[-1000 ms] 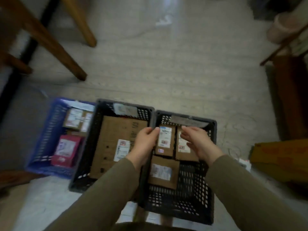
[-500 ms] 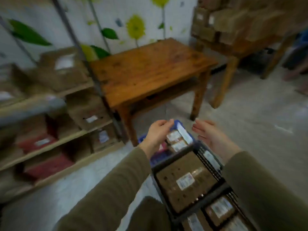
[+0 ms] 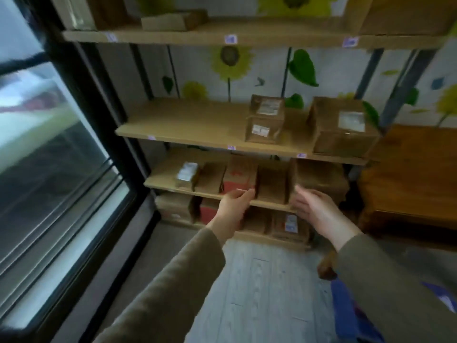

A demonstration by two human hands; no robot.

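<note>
Two empty hands are held open, left hand (image 3: 233,209) and right hand (image 3: 316,211), before the plain cardboard box (image 3: 272,181) on the shelf (image 3: 162,172); the red-printed box (image 3: 238,178) packed beside it could be dragged off

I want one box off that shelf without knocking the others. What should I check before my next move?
1. Left hand empty: ok.
2. Right hand empty: ok.
3. Brown box between the hands, upright on the shelf: ok.
4. Contact with the brown box: cannot tell, blurred.
5. Finger room beside it: cannot tell; red box and large box stand close.
</note>
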